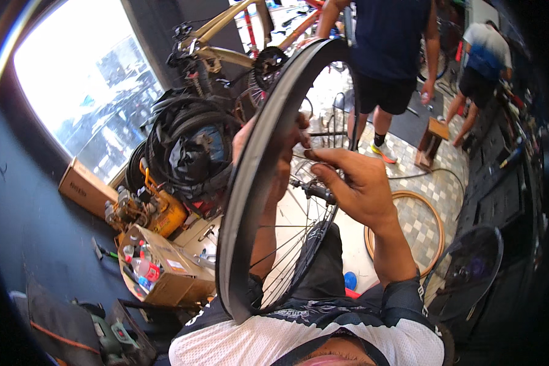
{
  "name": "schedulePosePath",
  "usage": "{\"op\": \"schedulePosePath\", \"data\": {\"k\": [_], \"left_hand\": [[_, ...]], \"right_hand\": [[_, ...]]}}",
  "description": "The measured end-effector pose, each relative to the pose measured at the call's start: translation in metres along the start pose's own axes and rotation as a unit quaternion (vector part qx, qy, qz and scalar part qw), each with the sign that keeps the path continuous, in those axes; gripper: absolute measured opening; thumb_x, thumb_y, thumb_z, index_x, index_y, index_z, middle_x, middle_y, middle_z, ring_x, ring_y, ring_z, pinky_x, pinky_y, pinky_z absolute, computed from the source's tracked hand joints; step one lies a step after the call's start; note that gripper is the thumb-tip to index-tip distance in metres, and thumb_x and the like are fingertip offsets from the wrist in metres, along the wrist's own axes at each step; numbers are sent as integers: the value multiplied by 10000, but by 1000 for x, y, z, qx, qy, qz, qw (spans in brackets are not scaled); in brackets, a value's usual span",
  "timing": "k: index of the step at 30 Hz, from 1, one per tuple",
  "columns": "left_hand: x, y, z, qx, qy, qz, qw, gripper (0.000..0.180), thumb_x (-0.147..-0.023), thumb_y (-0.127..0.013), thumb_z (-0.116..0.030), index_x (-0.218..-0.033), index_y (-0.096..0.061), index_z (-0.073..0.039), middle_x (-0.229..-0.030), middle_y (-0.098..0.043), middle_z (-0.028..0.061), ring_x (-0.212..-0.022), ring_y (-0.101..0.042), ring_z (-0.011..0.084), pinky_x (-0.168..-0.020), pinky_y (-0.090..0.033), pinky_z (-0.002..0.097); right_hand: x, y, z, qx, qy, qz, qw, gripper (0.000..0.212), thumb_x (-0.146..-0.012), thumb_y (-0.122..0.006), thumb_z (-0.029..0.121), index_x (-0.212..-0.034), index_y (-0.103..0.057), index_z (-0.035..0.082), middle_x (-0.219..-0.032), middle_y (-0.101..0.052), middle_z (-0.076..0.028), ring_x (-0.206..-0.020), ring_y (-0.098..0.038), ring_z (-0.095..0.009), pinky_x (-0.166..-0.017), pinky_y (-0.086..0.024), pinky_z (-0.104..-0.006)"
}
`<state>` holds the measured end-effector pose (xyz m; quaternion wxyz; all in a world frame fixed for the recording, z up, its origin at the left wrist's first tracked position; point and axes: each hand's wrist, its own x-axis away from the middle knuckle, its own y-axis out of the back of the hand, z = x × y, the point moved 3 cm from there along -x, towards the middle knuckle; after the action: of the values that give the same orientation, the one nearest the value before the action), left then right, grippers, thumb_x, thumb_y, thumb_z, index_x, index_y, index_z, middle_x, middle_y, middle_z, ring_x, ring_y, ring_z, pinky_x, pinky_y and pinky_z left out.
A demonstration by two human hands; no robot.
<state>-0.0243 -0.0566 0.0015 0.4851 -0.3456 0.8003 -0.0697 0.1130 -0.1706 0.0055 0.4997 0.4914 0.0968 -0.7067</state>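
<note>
The bicycle wheel (243, 201) is up right in front of you. Your right hand (357, 183) has a narrow grip near the hub (317, 192); your left hand (283, 163), partly hidden behind the rim (235, 256), has a grip I cannot tell.

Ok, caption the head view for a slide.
Bicycle wheel held up close, right hand pinching near its hub, left hand partly hidden by the rim.

Your left hand (283, 166) is partly hidden behind the rim (256, 152) (its grip unclear); the top edge crops a co-worker (391, 43).
</note>
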Motion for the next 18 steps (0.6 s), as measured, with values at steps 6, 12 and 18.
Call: {"op": "schedulePosePath", "data": {"k": [6, 12, 18], "left_hand": [[-4, -4, 1, 55, 27, -19, 998, 477, -910, -850, -133, -1299, -676, 82, -1094, -768, 205, -944, -764, 213, -827, -636, 321], [-3, -13, -4, -28, -2, 8, 1000, 269, -965, -789, -91, -1192, -727, 40, -1026, -770, 79, -860, -696, 91, -772, -564, 234], [-4, -21, -17, -1, 8, 21, 1000, 271, -961, -784, -69, -1204, -717, 31, -1047, -765, 62, -875, -703, 82, -784, -595, 235]], "right_hand": [[3, -5, 3, -52, -143, 9, 988, 237, -954, -830, 164, -1088, -691, 28, -824, -781, -101, -619, -679, -55, -518, -445, -224], [-2, 0, 5, -58, -80, -20, 995, 195, -907, -864, 108, -984, -726, -6, -826, -755, -72, -686, -667, -69, -591, -485, -230], [1, -6, 1, -109, -77, -1, 991, 138, -1000, -771, 93, -1062, -754, -29, -851, -722, -12, -664, -549, -13, -579, -381, -185]]}}
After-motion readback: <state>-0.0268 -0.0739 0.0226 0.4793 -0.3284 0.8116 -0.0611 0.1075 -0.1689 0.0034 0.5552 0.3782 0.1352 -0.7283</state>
